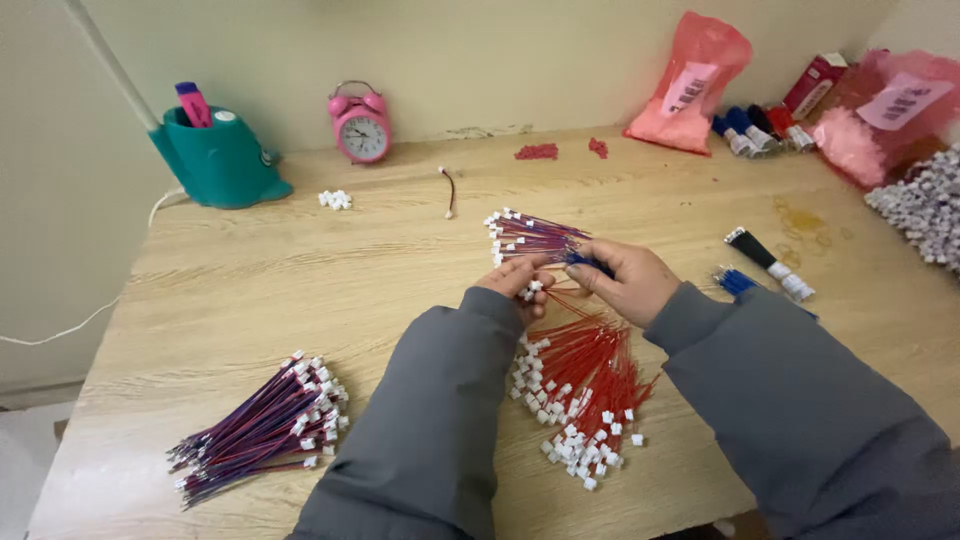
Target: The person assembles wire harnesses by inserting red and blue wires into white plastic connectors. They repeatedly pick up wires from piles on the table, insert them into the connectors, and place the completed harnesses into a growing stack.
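I see both hands, left hand (515,278) and right hand (625,278), clamped on the light, floppy wire bundle (530,238), above the red wire pile (580,385); I judge mid-length best.

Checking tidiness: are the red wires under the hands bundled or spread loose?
Spread loose: the red wires fan out on the table, white connectors scattered, no tie visible.

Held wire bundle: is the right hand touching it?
Touching. The head view shows the right hand pinching the blue end of the wire bundle, with the left hand gripping it too.
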